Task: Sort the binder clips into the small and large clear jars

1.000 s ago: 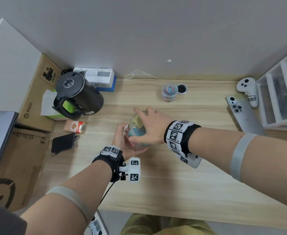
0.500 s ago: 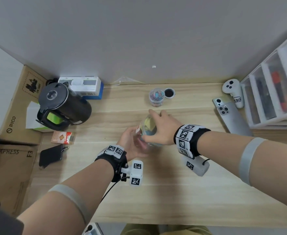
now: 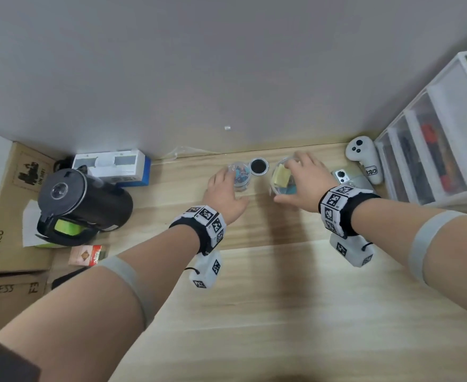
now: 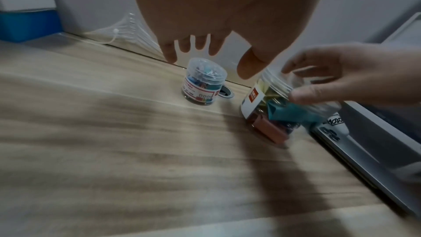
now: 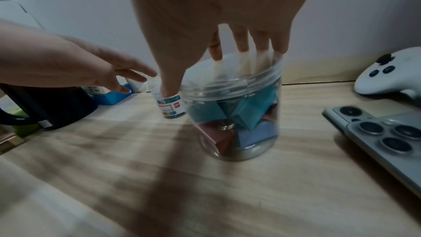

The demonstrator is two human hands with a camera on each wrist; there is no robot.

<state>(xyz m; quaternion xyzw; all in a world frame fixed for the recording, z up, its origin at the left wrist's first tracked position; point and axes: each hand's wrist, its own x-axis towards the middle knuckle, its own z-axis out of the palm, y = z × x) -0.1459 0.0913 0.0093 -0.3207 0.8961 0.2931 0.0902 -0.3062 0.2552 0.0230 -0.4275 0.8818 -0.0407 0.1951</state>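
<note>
The binder clips [image 5: 241, 114] already sit sorted by size, the big coloured ones in the large clear jar [image 5: 237, 111] and the little ones in the small clear jar [image 4: 203, 83]. Both jars stand upright near the back of the worktop [image 3: 282, 312], close beside each other with a black disc [image 3: 258, 166] between them in the head view. The right hand [image 3: 306, 180] holds the large jar from above, fingers curled over its lidded top and thumb down its near side, its base on or just above the wood; which cannot be told. The left hand [image 3: 227, 191] is spread and relaxed, reaching toward the small jar, holding nothing; whether it touches the jar cannot be told. The sorting looks finished, and the step in hand seems to be parking the jars at the rear. Next, the right grip likely needs to release the jar squarely without tipping it into the phone [image 5: 382, 132] beside it.
</note>
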